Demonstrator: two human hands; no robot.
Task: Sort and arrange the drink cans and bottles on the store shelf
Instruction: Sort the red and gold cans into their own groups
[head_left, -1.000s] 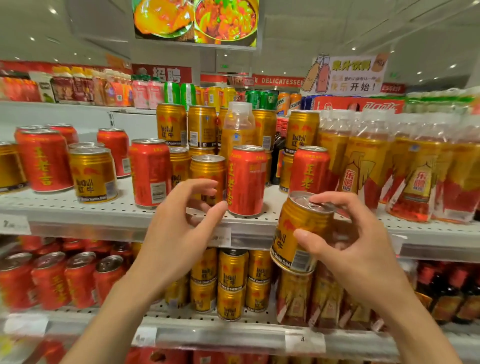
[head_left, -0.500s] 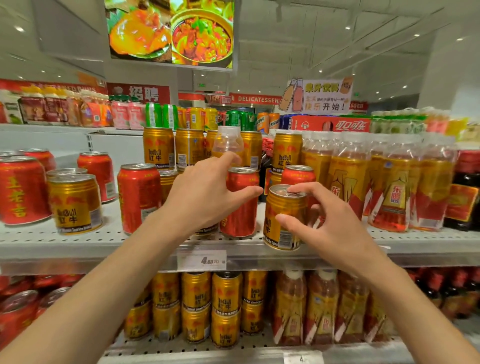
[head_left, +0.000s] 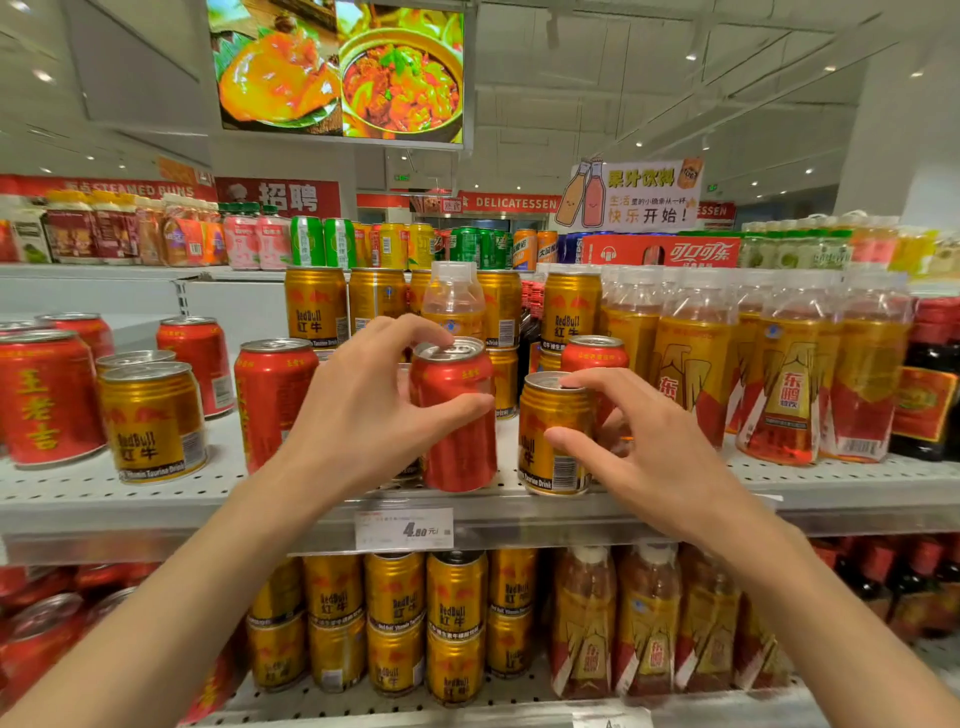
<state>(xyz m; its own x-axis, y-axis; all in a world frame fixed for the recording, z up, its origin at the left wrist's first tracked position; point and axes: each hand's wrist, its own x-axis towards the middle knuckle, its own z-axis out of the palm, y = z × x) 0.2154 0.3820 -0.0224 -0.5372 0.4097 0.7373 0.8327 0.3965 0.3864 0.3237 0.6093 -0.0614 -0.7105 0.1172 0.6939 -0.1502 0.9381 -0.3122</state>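
Hands are busy at the front of the white shelf (head_left: 130, 499) with the little holes in it. The left hand (head_left: 358, 415) is wrapped around a red can (head_left: 460, 431) — thumb across the front, fingers curled over the top rim and the back. The red can stands near the front edge, right above the price tag (head_left: 404, 529); whether its bottom is touching the shelf or just off it is hard to tell.

The right hand (head_left: 649, 457) is on a gold can (head_left: 553, 441) that stands just beside the red one, on its right. The hand is half open: one fingertip rests on the can's lid and the thumb presses its front, so it pinches the can lightly.

Behind the gold can is another red can (head_left: 595, 353). To the right stand bottles (head_left: 784, 384) with gold and red labels, close together in a row. To the left are more cans — a tall red one (head_left: 270, 400), a short gold one (head_left: 153, 426) and a big red one (head_left: 44, 400) at the edge. The shelf below holds stacked gold cans (head_left: 395, 618) and more bottles (head_left: 649, 623).
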